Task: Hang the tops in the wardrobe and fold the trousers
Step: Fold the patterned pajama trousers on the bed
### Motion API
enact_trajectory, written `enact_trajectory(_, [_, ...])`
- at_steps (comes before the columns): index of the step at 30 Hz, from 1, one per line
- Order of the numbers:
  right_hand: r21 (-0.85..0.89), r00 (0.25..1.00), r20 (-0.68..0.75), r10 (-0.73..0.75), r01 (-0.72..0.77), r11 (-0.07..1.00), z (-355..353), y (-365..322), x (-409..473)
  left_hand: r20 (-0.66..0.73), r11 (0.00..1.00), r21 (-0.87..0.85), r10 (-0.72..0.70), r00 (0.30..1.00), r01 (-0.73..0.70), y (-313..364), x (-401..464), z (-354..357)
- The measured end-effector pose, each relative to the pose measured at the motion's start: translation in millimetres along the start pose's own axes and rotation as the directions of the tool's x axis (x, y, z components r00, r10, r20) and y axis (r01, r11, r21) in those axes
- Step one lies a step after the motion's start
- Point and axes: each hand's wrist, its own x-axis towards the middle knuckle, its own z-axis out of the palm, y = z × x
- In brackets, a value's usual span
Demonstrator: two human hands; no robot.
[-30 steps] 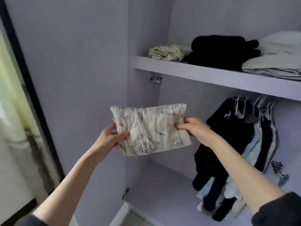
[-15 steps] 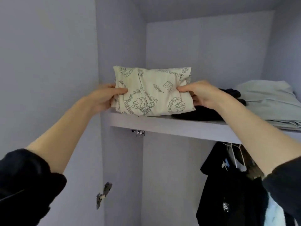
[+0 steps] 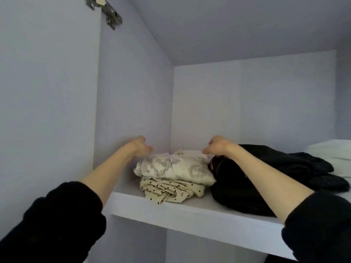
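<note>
While both arms reach up over the front edge of the wardrobe shelf (image 3: pixel 190 215), the folded cream printed trousers (image 3: pixel 174 168) lie on top of a folded cream garment with dark dots (image 3: pixel 171 188), making a small stack near the left wall of the compartment. The left hand (image 3: pixel 139 147) hovers at the stack's back left corner with its fingers bent downward; whether the fingertips touch the cloth or sit just above it cannot be told, and nothing seems to be pinched. The right hand (image 3: pixel 218 146) is at the back right corner, its fingers curled down onto the far edge of the printed fabric, apparently pinching or tucking that edge, though the contact is small and partly hidden. Hands at the two rear corners suggest the bundle is being squared and pushed back so it sits flush over the dotted piece and does not slide forward off the shelf. Just to the right, touching or nearly touching the stack, lies a heap of black clothing (image 3: pixel 275 177), under the right forearm, and beyond it a pale folded item (image 3: pixel 332 150) at the frame's right side. Between the stack and the left wall there is a bare strip of shelf, and a band of bare board runs in front of the stack, so there is open room leftward and forward; rightward the black heap blocks any shift. Overhead the compartment stands tall and open. A metal hinge (image 3: pixel 108 14) shows at the top left on the wardrobe's side panel.
</note>
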Motion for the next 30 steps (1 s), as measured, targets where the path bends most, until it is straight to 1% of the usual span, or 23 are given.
enact_trajectory(1, [-0.079, 0.999, -0.031, -0.045, 0.042, 0.996, 0, 0, 1, -0.061, 0.995, 0.039, 0.089, 0.994, -0.087, 3, 1, 6])
enact_trajectory(2, [-0.136, 0.994, -0.035, -0.103, 0.097, 0.986, 1, -3, 3, -0.084, 0.982, 0.023, 0.189, 0.978, -0.188, 8, 1, 12])
enact_trajectory(3, [-0.185, 0.985, 0.008, -0.170, 0.169, 0.968, 4, -7, 1, -0.073, 0.958, 0.011, 0.286, 0.955, -0.286, 11, 2, 19])
enact_trajectory(4, [-0.222, 0.972, 0.088, -0.218, 0.233, 0.947, 10, -10, 1, 0.004, 0.939, 0.039, 0.341, 0.940, -0.341, 15, -1, 27])
enact_trajectory(5, [-0.254, 0.955, 0.185, -0.233, 0.275, 0.927, 19, -12, -2, 0.130, 0.926, 0.137, 0.336, 0.933, -0.353, 18, -5, 37])
enact_trajectory(6, [-0.299, 0.940, 0.266, -0.214, 0.292, 0.909, 28, -14, -4, 0.245, 0.904, 0.253, 0.285, 0.927, -0.345, 19, -8, 46])
enact_trajectory(7, [-0.347, 0.936, 0.295, -0.191, 0.292, 0.891, 34, -16, -9, 0.305, 0.876, 0.339, 0.241, 0.921, -0.342, 18, -10, 50])
enact_trajectory(8, [-0.373, 0.945, 0.271, -0.186, 0.281, 0.884, 37, -18, -14, 0.314, 0.868, 0.359, 0.235, 0.920, -0.344, 19, -13, 48])
enact_trajectory(10, [-0.345, 0.967, 0.142, -0.213, 0.250, 0.904, 28, -23, -29, 0.227, 0.893, 0.277, 0.299, 0.927, -0.356, 24, -20, 35])
enact_trajectory(12, [-0.299, 0.973, 0.010, -0.230, 0.223, 0.928, 14, -25, -54, 0.068, 0.904, 0.172, 0.385, 0.921, -0.391, 32, -32, 20])
enact_trajectory(13, [-0.285, 0.971, -0.043, -0.234, 0.213, 0.934, 7, -25, -67, -0.006, 0.895, 0.124, 0.433, 0.901, -0.429, 37, -41, 15])
enact_trajectory(14, [-0.284, 0.970, -0.101, -0.219, 0.183, 0.941, 1, -22, -90, -0.047, 0.870, 0.058, 0.492, 0.869, -0.489, 44, -59, 14])
enact_trajectory(16, [-0.285, 0.958, -0.219, -0.185, 0.119, 0.951, -5, -13, -137, -0.099, 0.783, -0.066, 0.611, 0.785, -0.618, 56, -100, 18])
enact_trajectory(19, [-0.198, 0.934, -0.348, -0.077, 0.007, 0.980, -12, 7, -212, -0.120, 0.639, -0.185, 0.740, 0.662, -0.747, 73, -161, 35])
enact_trajectory(22, [-0.125, 0.919, -0.388, 0.071, -0.128, 0.984, -21, 30, -289, -0.130, 0.504, -0.329, 0.814, 0.567, -0.799, 93, -223, 49])
enact_trajectory(25, [-0.100, 0.898, -0.391, 0.200, -0.258, 0.961, -30, 49, -377, -0.093, 0.384, -0.501, 0.867, 0.489, -0.776, 112, -290, 67])
enact_trajectory(27, [-0.013, 0.855, -0.418, 0.307, -0.344, 0.939, -35, 61, -443, -0.041, 0.319, -0.606, 0.902, 0.429, -0.729, 123, -338, 83])
enact_trajectory(29, [0.086, 0.779, -0.455, 0.432, -0.445, 0.892, -39, 70, -535, 0.029, 0.269, -0.698, 0.937, 0.349, -0.664, 138, -411, 104])
enact_trajectory(30, [0.126, 0.771, -0.459, 0.441, -0.434, 0.892, -37, 70, -546, 0.034, 0.263, -0.724, 0.937, 0.347, -0.638, 136, -419, 105])
